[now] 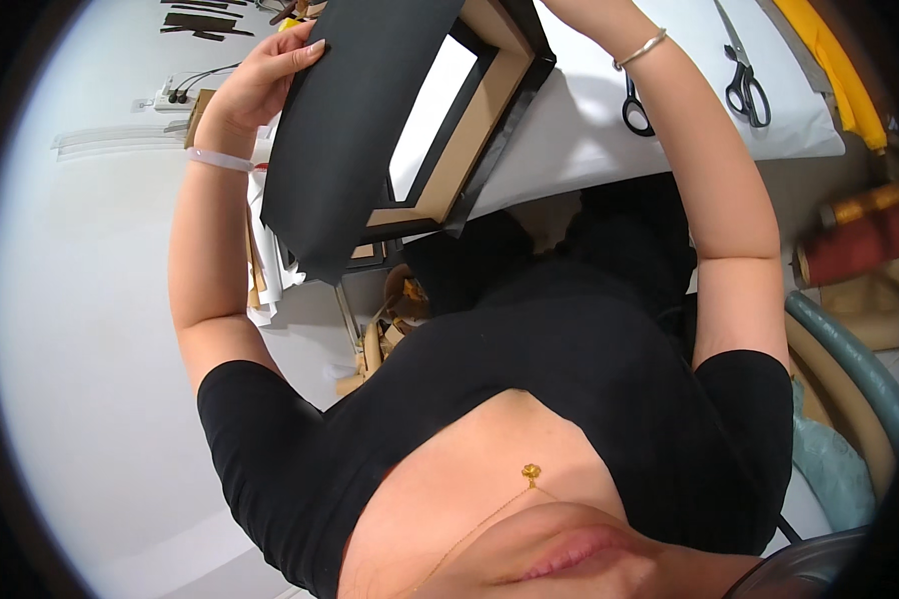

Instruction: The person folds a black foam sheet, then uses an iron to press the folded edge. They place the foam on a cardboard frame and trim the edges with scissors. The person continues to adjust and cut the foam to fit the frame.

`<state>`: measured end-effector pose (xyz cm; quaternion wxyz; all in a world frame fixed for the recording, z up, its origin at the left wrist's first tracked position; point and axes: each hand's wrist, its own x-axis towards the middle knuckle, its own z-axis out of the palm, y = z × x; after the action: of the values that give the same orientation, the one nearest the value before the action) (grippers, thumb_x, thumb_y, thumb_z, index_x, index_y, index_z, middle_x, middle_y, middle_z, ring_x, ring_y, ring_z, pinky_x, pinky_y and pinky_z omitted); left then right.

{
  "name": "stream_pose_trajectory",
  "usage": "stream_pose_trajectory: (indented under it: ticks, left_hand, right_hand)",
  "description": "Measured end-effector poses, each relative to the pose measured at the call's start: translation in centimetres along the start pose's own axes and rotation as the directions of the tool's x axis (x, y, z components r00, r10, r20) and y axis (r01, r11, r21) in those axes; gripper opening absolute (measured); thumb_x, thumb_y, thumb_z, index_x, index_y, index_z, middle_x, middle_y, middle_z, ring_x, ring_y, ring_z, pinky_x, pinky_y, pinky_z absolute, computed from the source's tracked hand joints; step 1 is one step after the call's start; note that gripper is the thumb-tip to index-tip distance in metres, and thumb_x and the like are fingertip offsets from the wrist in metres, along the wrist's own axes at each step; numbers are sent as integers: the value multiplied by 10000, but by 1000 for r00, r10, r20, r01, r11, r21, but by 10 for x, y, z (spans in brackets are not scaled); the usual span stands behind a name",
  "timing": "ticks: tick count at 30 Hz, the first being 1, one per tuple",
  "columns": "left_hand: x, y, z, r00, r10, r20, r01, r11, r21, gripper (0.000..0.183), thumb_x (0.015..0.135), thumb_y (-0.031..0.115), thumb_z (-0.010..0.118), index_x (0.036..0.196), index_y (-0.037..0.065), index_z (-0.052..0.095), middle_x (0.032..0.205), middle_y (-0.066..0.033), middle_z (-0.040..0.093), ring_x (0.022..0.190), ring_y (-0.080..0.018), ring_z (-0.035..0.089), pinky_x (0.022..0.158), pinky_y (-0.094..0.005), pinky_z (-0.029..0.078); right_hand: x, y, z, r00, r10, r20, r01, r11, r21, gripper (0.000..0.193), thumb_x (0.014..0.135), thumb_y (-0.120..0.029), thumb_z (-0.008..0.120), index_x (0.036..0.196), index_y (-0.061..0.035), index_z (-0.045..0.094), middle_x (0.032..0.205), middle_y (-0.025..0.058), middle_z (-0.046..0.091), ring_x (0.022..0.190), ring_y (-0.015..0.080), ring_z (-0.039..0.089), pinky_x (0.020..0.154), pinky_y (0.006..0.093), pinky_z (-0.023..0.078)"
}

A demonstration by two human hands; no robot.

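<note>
1. Pinching: left grip [270, 75], clamped on a black, tan-board-lined rectangular case [355, 130], tilted at the white paper-covered surface [789, 140].
2. Right grip: cut off, can't tell.
3. Slackening either side could drop it.

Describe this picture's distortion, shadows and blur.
Head view: fisheye bending toward the rim, with black corners; head view: soft shadows fall on the white paper beside the black piece; head view: the red roll at right looks smeared.

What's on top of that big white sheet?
Black-handled scissors and a black loop, its rest hidden by the right forearm. Anything the black box-like piece covers can't be seen.
</note>
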<state>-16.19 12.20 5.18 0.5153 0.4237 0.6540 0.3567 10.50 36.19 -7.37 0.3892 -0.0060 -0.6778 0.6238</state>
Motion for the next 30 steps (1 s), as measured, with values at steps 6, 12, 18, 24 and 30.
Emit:
stream_pose_trajectory:
  ticks: [6, 12, 18, 24, 30]
  left_hand:
    - [8, 7, 10, 999, -21, -47, 27, 992, 120, 627, 988, 188, 701, 1502, -60, 441, 1338, -130, 654, 1143, -149, 687, 961, -273, 569]
    - [-15, 38, 32, 939, 223, -261, 58, 647, 760, 650, 944, 315, 762, 1498, 101, 500, 1410, -142, 624, 1299, -274, 612, 1085, -404, 482]
    - [-13, 89, 161, 944, 295, -145, 57, 288, 956, 690, 941, 276, 741, 1465, -46, 429, 1383, -288, 576, 1304, -345, 575, 1101, -420, 455]
    - [-19, 41, 151, 875, 482, 46, -62, 17, 998, 877, 883, 514, 784, 1553, 83, 416, 1537, -203, 487, 1408, -372, 498, 1139, -447, 452]
    - [-20, 44, 170, 885, 437, -161, 76, 205, 976, 864, 889, 462, 796, 1561, 84, 404, 1488, -223, 519, 1325, -378, 569, 1095, -442, 492]
  right_hand:
    - [2, -9, 1, 998, 9, 64, -8, 1000, -10, 374, 924, 16, 577, 1295, -8, 617, 1137, 100, 699, 1032, 157, 676, 886, 285, 557]
    - [6, -22, 1, 997, -55, 60, 62, 992, -114, 307, 928, -17, 602, 1227, -3, 671, 1077, 96, 727, 960, 146, 692, 844, 280, 563]
    - [1, -22, -5, 1000, -1, 29, 4, 995, -99, 274, 938, -30, 636, 1205, 5, 685, 1083, 89, 738, 1006, 150, 705, 901, 296, 569]
    - [-3, -23, -1, 998, 9, 57, -4, 996, -94, 268, 963, -27, 626, 1225, 13, 671, 1118, 93, 727, 1055, 162, 692, 954, 309, 552]
    - [0, -16, -5, 996, 2, 84, -3, 1000, 14, 278, 975, 6, 588, 1243, 13, 659, 1150, 77, 707, 1102, 162, 664, 1006, 319, 525]
